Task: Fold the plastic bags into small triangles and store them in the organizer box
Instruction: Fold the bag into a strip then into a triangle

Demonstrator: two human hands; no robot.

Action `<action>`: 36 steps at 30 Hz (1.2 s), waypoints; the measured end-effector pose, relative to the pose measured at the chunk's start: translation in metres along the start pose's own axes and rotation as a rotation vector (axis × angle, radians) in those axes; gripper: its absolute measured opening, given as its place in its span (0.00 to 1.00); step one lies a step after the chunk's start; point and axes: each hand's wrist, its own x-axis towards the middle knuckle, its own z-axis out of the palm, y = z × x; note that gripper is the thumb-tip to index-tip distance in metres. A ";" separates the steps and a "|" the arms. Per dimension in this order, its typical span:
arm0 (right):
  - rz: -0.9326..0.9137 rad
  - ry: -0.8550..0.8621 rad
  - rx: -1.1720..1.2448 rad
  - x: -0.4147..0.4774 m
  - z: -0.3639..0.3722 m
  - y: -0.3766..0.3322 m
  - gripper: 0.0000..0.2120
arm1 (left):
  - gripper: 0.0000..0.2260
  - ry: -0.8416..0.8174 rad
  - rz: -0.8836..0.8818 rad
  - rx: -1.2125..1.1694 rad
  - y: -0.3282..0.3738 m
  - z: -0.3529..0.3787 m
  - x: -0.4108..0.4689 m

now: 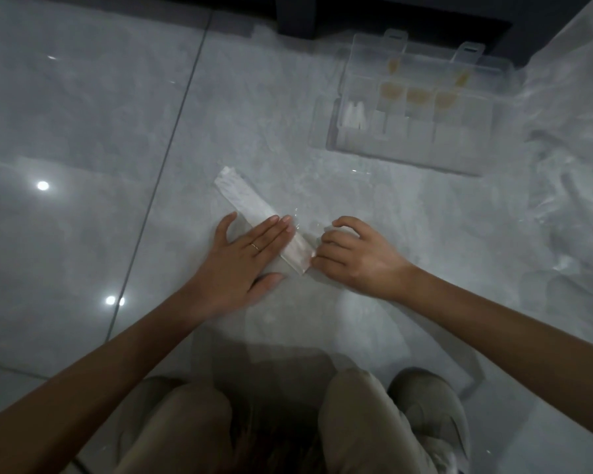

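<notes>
One folded bag strip (245, 200) runs diagonally, far-left to near-right, apparently flat.

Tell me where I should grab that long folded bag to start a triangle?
Probably the near end corner of the folded bag, pinched from the right. The strip lies flat and slanted, the left hand presses its middle, and that end sticks out free beside the right hand, whose fingers curl on it.

No text, label, brand or number can be read. Folded bag strip (243, 200), centre: faint grey speckling at its far end, too blurred to make out as print. Clear organizer box (404, 159), far right: no legible marking.
</notes>
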 end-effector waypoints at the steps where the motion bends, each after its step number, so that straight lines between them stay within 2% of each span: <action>1: -0.010 0.002 -0.001 0.001 0.001 0.001 0.11 | 0.28 0.001 0.002 -0.003 0.000 -0.001 0.000; 5: -0.035 0.011 0.005 0.006 0.002 0.002 0.13 | 0.28 -0.003 0.006 -0.007 -0.001 -0.001 0.001; 11: -0.038 -0.041 0.116 0.021 0.001 0.005 0.08 | 0.29 -0.010 -0.005 -0.035 0.002 -0.003 0.000; 13: 0.025 -0.086 0.208 0.026 0.001 0.004 0.06 | 0.29 0.008 -0.028 -0.055 0.007 -0.004 -0.001; 17: 0.241 -0.144 0.417 0.035 -0.006 -0.003 0.07 | 0.27 0.023 -0.081 -0.188 0.014 -0.003 -0.003; 20: 0.348 -0.250 0.612 0.042 -0.017 -0.002 0.11 | 0.21 0.112 -0.124 -0.372 0.019 -0.001 -0.002; 23: 0.496 -0.284 0.780 0.051 -0.028 0.004 0.11 | 0.13 0.208 -0.311 -0.658 0.023 -0.004 0.002; 25: 0.585 -0.306 0.824 0.058 -0.030 0.006 0.05 | 0.16 0.184 -0.448 -0.819 0.025 -0.007 0.007; 29: 0.759 -0.322 0.976 0.068 -0.025 0.012 0.03 | 0.19 0.108 -0.541 -0.935 0.024 -0.012 0.018; 32: 0.867 -0.287 1.048 0.069 -0.018 0.019 0.03 | 0.27 0.002 -0.646 -1.033 0.020 -0.015 0.024; 33: 0.893 -0.269 1.075 0.069 -0.016 0.020 0.04 | 0.27 -0.026 -0.696 -1.081 0.020 -0.017 0.025; 36: 0.944 -0.206 1.150 0.072 -0.011 0.021 0.05 | 0.19 -0.054 -0.843 -1.182 0.023 -0.025 0.030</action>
